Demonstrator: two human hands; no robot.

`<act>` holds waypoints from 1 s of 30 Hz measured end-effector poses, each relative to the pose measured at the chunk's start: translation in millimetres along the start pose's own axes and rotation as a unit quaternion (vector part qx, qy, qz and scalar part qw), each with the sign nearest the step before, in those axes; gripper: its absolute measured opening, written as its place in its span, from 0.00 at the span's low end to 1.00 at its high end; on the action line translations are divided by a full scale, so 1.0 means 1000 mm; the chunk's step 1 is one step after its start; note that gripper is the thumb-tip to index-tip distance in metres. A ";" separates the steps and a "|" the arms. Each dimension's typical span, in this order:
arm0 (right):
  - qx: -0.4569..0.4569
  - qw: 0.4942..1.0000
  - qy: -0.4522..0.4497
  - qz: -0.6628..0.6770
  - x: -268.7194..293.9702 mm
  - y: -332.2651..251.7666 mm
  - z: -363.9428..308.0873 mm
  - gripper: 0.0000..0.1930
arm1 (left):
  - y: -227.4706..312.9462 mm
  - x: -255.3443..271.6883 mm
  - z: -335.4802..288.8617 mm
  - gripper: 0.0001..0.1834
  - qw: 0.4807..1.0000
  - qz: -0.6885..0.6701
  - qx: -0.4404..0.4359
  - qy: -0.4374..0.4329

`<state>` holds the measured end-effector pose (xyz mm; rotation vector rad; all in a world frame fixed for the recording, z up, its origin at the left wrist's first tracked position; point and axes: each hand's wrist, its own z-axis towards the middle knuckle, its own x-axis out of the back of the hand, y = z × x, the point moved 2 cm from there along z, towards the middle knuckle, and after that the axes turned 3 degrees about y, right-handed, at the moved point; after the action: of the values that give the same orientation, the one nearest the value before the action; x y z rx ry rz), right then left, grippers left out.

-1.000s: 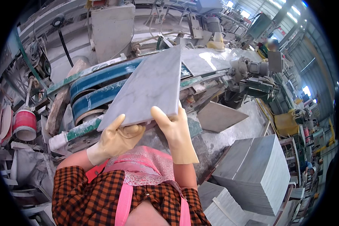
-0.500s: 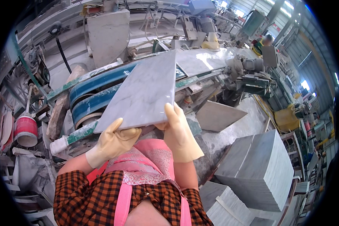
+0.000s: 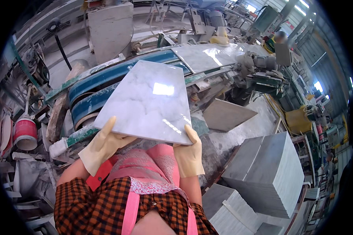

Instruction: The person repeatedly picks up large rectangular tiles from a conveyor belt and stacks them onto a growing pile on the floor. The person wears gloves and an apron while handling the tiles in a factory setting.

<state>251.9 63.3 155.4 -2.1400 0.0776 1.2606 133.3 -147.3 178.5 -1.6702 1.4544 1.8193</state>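
Observation:
A glossy pale grey-white marble tile [image 3: 145, 102] with soft veins is held up in front of my body, tilted so that light glares off its face. My left hand [image 3: 105, 147], in a cream rubber glove, grips its near left corner with the thumb on top and the fingers underneath. At the near right corner my right hand [image 3: 189, 152], gloved the same way, has its thumb over the edge and its fingers below. The tile's underside is hidden. Beyond and below it runs a blue-edged conveyor belt [image 3: 94, 105].
Another polished slab [image 3: 200, 58] lies farther along the conveyor. Large stacks of grey tiles [image 3: 259, 168] stand at my right, and a single loose tile [image 3: 227, 115] leans near the machine. To the left are a red and white bucket [image 3: 26, 131] and a wooden beam [image 3: 59, 117]. A person [image 3: 276, 41] is far right.
The tile has tipped and dropped lower, its face now catching bright reflections. My right hand has moved down to the near right corner, and my left hand has shifted slightly left.

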 end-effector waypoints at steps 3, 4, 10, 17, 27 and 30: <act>-0.014 0.999 -0.043 -0.027 0.002 0.000 -0.004 0.14 | -0.001 0.013 0.006 0.32 0.998 -0.009 -0.051 0.028; -0.027 0.997 -0.070 -0.034 0.004 -0.004 -0.004 0.14 | 0.000 0.011 0.003 0.31 0.997 0.011 -0.059 0.046; -0.069 0.996 -0.045 0.035 0.027 0.003 -0.016 0.16 | 0.021 -0.047 -0.012 0.27 0.917 0.372 -0.136 0.041; -0.078 0.997 -0.002 0.016 0.129 0.018 0.004 0.20 | -0.017 -0.060 0.023 0.32 0.790 0.582 -0.190 0.035; -0.030 0.995 0.054 -0.078 0.152 0.017 -0.006 0.12 | -0.027 -0.099 0.006 0.45 0.761 0.643 0.068 0.059; -0.032 0.993 0.053 -0.100 0.150 0.016 -0.005 0.09 | -0.041 -0.089 0.009 0.41 0.812 0.582 0.000 0.024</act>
<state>330.6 87.0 29.3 -2.2059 -0.1315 1.0471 185.3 -84.7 234.3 -0.7300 2.8568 2.2037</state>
